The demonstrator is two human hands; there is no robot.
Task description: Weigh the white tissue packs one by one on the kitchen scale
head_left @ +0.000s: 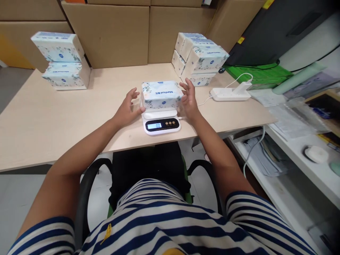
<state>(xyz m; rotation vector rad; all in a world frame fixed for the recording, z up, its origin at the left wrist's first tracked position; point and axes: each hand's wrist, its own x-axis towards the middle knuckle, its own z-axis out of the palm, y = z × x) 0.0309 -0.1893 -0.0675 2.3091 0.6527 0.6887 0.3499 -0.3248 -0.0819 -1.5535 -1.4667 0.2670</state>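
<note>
A soft pack of tissues [162, 95], white and pale blue with a leaf print, is over the platform of a white digital scale [162, 131]. The scale's lit display reads 0.0. At the pack's left end is my left hand [130, 109], fingers apart, with the thumb by the lower corner. My right hand [190, 101] is at the right end, its fingers spread and slightly bent close to the wrapper. Whether either hand touches the pack, or the pack rests fully on the platform, I cannot tell.
Two tissue packs [63, 60] are stacked at the back left, and several more [202, 58] at the back right. A white power strip [230, 94] with a plugged-in charger lies on the right. Cardboard boxes [111, 35] line the table's [66, 124] back edge.
</note>
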